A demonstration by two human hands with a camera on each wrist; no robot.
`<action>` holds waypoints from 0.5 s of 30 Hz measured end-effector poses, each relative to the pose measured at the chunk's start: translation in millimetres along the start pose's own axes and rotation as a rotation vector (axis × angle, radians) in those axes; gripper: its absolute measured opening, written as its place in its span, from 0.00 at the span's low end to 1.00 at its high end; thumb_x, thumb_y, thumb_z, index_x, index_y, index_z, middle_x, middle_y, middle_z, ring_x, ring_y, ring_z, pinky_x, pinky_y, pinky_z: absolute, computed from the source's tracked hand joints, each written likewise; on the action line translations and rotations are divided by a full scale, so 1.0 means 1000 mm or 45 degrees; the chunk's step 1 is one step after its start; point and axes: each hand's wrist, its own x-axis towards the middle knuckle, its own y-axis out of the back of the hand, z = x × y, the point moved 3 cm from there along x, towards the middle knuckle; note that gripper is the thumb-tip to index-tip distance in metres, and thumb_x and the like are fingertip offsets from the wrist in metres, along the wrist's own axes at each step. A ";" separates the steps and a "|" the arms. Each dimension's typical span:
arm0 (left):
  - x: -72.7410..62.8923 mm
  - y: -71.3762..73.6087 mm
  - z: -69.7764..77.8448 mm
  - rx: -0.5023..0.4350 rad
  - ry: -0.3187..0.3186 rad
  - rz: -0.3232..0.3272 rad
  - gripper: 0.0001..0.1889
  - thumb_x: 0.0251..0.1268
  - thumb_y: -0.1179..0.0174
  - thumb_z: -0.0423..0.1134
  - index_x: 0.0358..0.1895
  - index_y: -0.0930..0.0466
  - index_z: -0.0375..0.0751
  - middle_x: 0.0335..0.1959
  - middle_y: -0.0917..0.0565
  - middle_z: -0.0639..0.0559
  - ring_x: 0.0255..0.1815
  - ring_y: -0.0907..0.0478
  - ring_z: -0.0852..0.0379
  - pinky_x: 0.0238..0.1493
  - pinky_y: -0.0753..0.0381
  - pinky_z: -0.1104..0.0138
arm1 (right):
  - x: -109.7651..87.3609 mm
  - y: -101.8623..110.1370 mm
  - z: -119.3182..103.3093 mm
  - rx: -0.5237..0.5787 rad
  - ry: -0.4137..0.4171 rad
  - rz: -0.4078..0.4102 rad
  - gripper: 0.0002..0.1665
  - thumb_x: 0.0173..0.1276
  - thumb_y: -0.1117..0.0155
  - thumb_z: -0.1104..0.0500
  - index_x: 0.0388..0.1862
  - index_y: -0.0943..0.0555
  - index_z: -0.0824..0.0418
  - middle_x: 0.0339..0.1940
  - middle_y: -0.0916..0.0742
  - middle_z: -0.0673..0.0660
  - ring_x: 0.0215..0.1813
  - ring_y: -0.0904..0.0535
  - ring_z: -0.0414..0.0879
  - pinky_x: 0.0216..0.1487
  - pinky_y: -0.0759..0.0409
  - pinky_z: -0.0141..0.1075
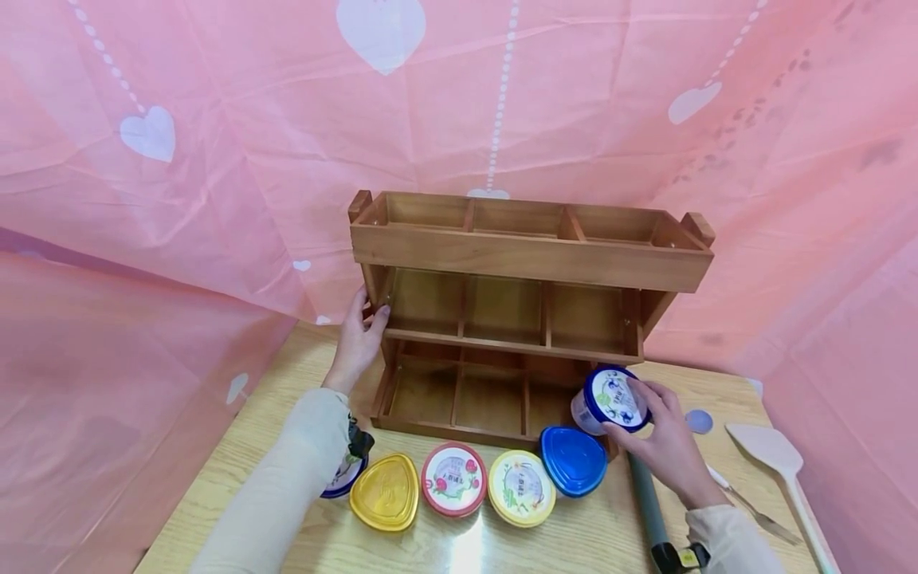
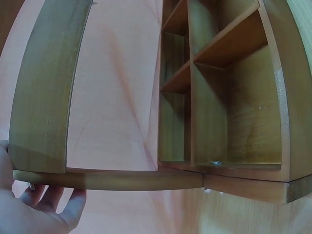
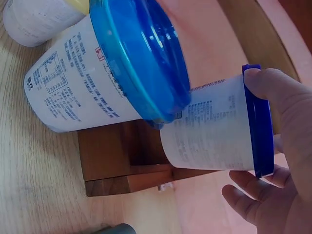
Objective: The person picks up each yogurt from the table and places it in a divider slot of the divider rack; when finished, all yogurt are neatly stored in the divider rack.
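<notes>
A three-tier wooden shelf (image 1: 532, 253) with divided compartments stands on the table. My left hand (image 1: 358, 341) grips its left side post, level with the middle tier; in the left wrist view the fingers (image 2: 73, 209) curl around the wooden side. In my right hand (image 1: 663, 446) is a white tub with a dark blue lid (image 1: 617, 399), pinched by the lid's rim and tilted near the bottom tier's right compartment. Just in front of that corner, a tub with a shiny blue lid (image 3: 141, 58) overlaps the held tub in the right wrist view.
Along the shelf's front stand tubs with a gold lid (image 1: 387, 492), a red-rimmed lid (image 1: 454, 480) and a yellow-rimmed lid (image 1: 522, 488). Another blue-rimmed tub (image 1: 346, 477) is partly behind my left forearm. A white spatula (image 1: 767, 450), a fork (image 1: 763, 514) and a grey-green cylinder (image 1: 648, 502) lie right.
</notes>
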 end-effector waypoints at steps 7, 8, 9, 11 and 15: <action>0.008 -0.002 -0.021 0.000 -0.039 0.040 0.29 0.77 0.50 0.39 0.77 0.46 0.47 0.72 0.35 0.37 0.67 0.31 0.35 0.67 0.28 0.46 | 0.017 -0.014 0.000 -0.030 0.020 -0.149 0.53 0.59 0.27 0.41 0.74 0.38 0.65 0.69 0.36 0.73 0.64 0.34 0.71 0.59 0.27 0.67; 0.008 -0.002 -0.021 0.003 -0.040 0.043 0.29 0.77 0.50 0.39 0.77 0.46 0.47 0.72 0.35 0.37 0.67 0.31 0.35 0.66 0.28 0.46 | 0.019 -0.016 0.000 -0.022 0.018 -0.175 0.53 0.59 0.27 0.41 0.74 0.38 0.65 0.70 0.37 0.72 0.65 0.34 0.71 0.59 0.27 0.67; 0.008 -0.002 -0.021 0.007 -0.043 0.046 0.29 0.77 0.50 0.39 0.77 0.46 0.47 0.71 0.35 0.37 0.67 0.30 0.36 0.66 0.28 0.46 | 0.022 -0.018 0.001 -0.009 0.018 -0.200 0.52 0.59 0.27 0.41 0.74 0.38 0.64 0.70 0.37 0.72 0.65 0.35 0.71 0.59 0.27 0.67; 0.008 -0.002 -0.021 0.015 -0.042 0.046 0.29 0.77 0.50 0.39 0.77 0.46 0.47 0.71 0.35 0.37 0.67 0.30 0.36 0.66 0.27 0.46 | 0.027 -0.022 0.001 0.005 0.020 -0.242 0.52 0.60 0.28 0.42 0.74 0.38 0.64 0.71 0.38 0.72 0.66 0.35 0.71 0.60 0.27 0.67; 0.007 -0.002 -0.020 0.023 -0.049 0.043 0.29 0.77 0.51 0.39 0.77 0.46 0.46 0.72 0.35 0.37 0.67 0.31 0.36 0.66 0.27 0.45 | 0.038 -0.028 0.000 0.027 0.039 -0.296 0.50 0.60 0.27 0.44 0.74 0.38 0.63 0.71 0.38 0.73 0.67 0.36 0.71 0.60 0.27 0.67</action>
